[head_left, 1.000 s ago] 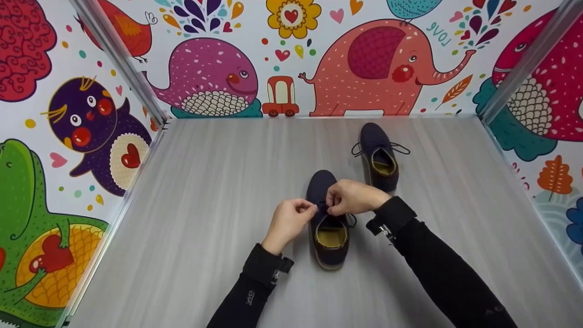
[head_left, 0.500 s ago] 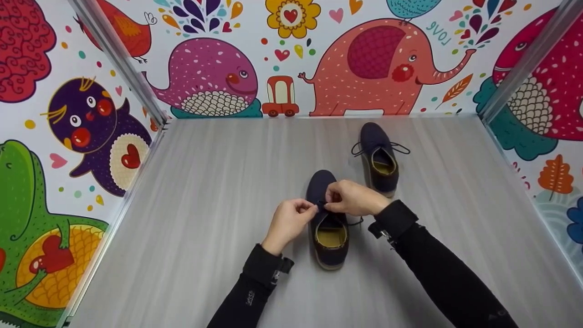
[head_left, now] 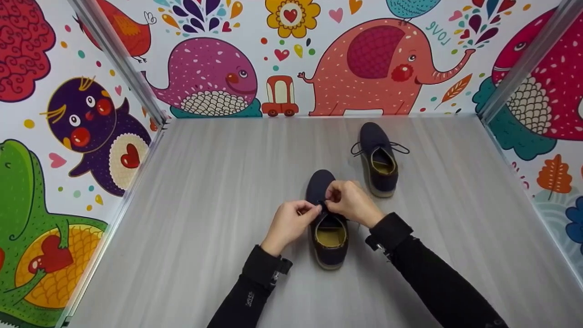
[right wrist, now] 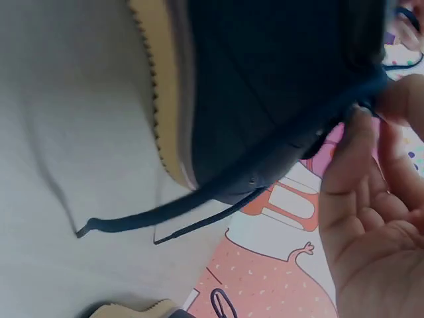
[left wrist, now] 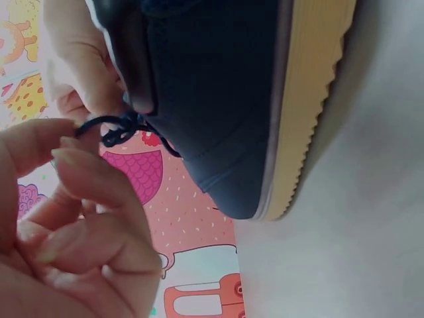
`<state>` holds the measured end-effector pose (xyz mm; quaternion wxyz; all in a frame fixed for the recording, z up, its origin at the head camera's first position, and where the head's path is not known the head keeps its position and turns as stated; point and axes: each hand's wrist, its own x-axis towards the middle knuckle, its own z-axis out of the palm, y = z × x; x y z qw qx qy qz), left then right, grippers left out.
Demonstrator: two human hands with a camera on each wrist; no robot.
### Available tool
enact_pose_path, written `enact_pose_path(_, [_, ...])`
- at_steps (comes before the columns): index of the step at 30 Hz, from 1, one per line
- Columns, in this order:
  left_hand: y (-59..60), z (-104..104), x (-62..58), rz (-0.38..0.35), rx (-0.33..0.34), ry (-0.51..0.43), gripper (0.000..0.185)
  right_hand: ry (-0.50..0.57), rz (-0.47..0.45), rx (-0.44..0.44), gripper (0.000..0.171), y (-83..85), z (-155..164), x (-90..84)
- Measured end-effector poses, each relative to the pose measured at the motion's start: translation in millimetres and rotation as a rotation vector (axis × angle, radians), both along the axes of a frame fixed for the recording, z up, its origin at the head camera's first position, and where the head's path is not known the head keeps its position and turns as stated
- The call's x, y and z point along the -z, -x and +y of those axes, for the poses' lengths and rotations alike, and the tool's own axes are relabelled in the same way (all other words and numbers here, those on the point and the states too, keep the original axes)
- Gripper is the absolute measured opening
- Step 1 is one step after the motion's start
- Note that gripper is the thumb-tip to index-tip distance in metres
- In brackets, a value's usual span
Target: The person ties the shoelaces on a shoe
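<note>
A dark navy lace-up shoe (head_left: 320, 183) with a pale ridged sole stands on the floor, toe pointing away. On its left side my left hand (head_left: 290, 223) pinches a dark shoelace (left wrist: 99, 121) between thumb and index finger; the lace runs to a small knot or loop at the tongue. From the right, my right hand (head_left: 353, 203) pinches lace close to the same spot, its fingertips almost meeting the left ones. Two loose lace ends (right wrist: 159, 211) hang past the shoe in the right wrist view. The fingers partly hide the knot.
A matching navy shoe (head_left: 373, 136), its lace tied in a bow, stands farther back and to the right. Grey wood-look flooring (head_left: 218, 191) surrounds both shoes. Cartoon-printed panels (head_left: 282, 54) with metal corner strips enclose it at the back and sides.
My right wrist has dropped and turned a little, its fingertips staying near the knot. The left fingertips have shifted slightly right. The lace visible beside the shoe's right side is now mostly hidden.
</note>
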<state>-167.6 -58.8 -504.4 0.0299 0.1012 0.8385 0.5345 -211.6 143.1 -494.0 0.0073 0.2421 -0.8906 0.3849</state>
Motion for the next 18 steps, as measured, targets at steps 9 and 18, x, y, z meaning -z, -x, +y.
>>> enact_pose_path(9, [26.0,5.3,2.7,0.012,-0.097,-0.008,0.031,0.017,0.175,-0.005,0.019,-6.3,-3.6,7.9])
enact_pose_path(18, [39.9,7.4,0.0,-0.266,0.087,-0.045,0.027,0.069,0.492,-0.075,0.020,-9.5,-3.0,14.6])
